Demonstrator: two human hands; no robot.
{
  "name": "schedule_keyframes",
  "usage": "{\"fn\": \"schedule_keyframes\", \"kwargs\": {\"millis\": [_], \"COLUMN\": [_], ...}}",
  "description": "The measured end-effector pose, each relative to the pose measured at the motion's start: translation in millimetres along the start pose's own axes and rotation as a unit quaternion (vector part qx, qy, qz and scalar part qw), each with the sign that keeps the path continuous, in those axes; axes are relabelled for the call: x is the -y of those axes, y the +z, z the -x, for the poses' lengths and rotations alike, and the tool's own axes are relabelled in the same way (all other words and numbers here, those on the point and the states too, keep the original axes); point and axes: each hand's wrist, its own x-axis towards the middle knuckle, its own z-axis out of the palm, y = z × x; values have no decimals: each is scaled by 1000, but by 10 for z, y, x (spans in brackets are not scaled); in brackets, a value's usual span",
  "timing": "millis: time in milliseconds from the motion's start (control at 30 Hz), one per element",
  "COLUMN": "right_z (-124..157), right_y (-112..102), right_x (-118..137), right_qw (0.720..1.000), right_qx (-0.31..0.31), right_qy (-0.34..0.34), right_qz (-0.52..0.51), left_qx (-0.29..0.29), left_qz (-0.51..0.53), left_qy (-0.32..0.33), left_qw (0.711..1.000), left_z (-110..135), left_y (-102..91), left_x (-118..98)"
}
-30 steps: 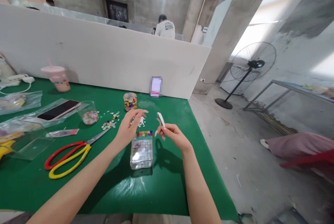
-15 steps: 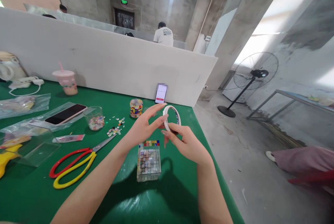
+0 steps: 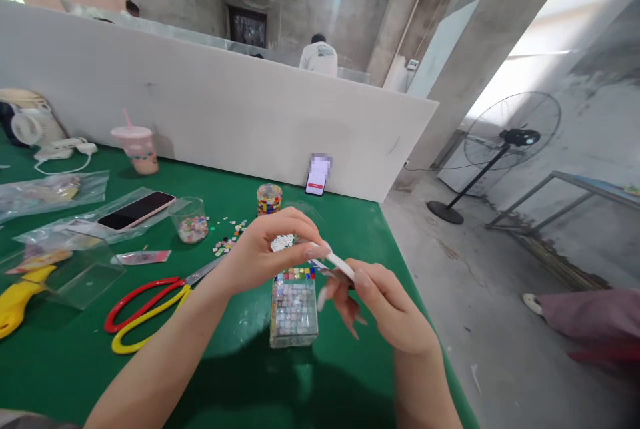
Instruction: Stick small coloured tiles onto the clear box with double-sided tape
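Note:
Both my hands meet above a clear box (image 3: 294, 309) covered with small coloured mosaic tiles, standing on the green table (image 3: 240, 382). My right hand (image 3: 383, 306) is closed on a white tape roll (image 3: 340, 265), seen edge-on. My left hand (image 3: 270, 249) has its fingers curled, and its fingertips pinch at the roll's near edge. Loose small tiles (image 3: 227, 242) lie scattered just behind my left hand.
Red and yellow scissors (image 3: 145, 306), a small cup of tiles (image 3: 190, 219), a tiled jar (image 3: 269, 198), a phone (image 3: 136, 210) on plastic bags and a pink drink cup (image 3: 136, 147) lie to the left. A second phone (image 3: 318, 176) leans on the white partition. The table's right edge drops to concrete floor.
The tape roll has turned from face-on to edge-on and dropped lower, closer to the tiled box. My left fingers have closed onto its edge. The view shifted slightly right.

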Motion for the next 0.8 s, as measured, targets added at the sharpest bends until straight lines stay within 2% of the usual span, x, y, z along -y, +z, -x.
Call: {"fn": "schedule_keyframes", "kwargs": {"millis": [133, 267, 333, 367, 433, 500, 533, 600, 700, 800], "right_z": [-22, -22, -8, 2, 22, 39, 44, 46, 28, 0], "right_y": [28, 62, 73, 76, 79, 79, 79, 81, 88, 92], "right_x": [9, 24, 34, 39, 48, 53, 53, 47, 21, -13], "right_qw": [990, 982, 974, 970, 965, 962, 960, 953, 930, 893], "right_qx": [-132, -176, -208, -223, -238, -235, -232, -227, -211, -194], "right_qy": [-45, -64, -78, -86, -104, -125, -136, -157, -211, -267], "right_qz": [3, 28, 34, 35, 41, 62, 79, 124, 215, 305], "left_qx": [-8, 34, 34, 10, -87, -198, -225, -200, -96, -97], "left_qz": [-6, 23, 9, -20, -115, -210, -239, -274, -324, -388], "left_qy": [-9, -62, -52, -35, 12, 60, 80, 107, 93, 51], "left_qw": [1000, 997, 998, 999, 989, 956, 941, 935, 936, 915], "left_z": [19, 29, 38, 50, 90, 149, 180, 229, 248, 215], "left_y": [17, 22, 33, 43, 74, 114, 135, 175, 234, 300], "left_x": [-60, -134, -170, -185, -211, -230, -240, -262, -297, -300]}}
